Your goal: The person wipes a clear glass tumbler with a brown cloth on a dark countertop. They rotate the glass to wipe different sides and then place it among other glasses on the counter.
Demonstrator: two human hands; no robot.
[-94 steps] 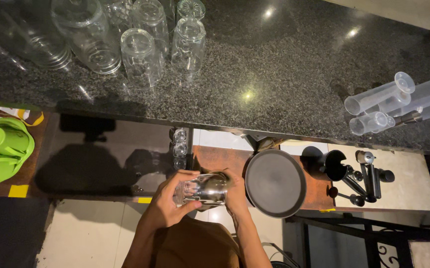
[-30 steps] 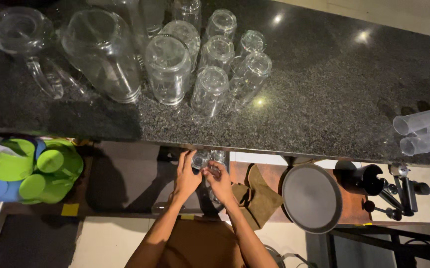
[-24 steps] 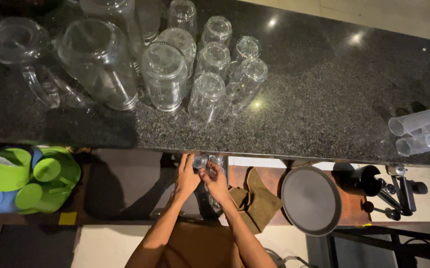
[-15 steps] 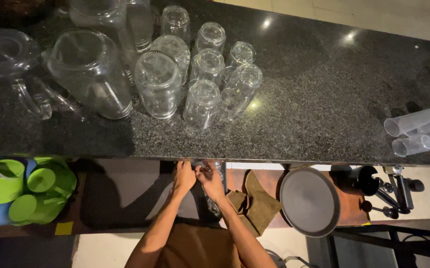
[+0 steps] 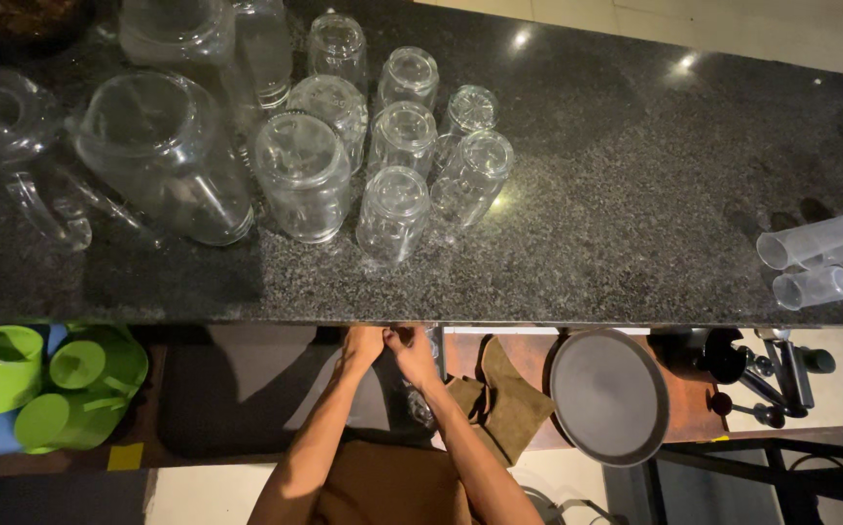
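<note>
- Two bare hands, the left hand and the right hand, reach side by side under the front edge of a black speckled worktop; their fingers are hidden beneath it, so I cannot tell whether they are spread or gripping.
- Small clear glasses show dimly on the lower shelf just below the hands; working unseen under the overhang, a knuckle could knock or chip one.
- Above, upturned glasses and glass jugs crowd the worktop, well apart from its edge.
- Beside the right hand lie a brown cloth, a round dark tray, dark bar tools; green plastic lids sit far left.
</note>
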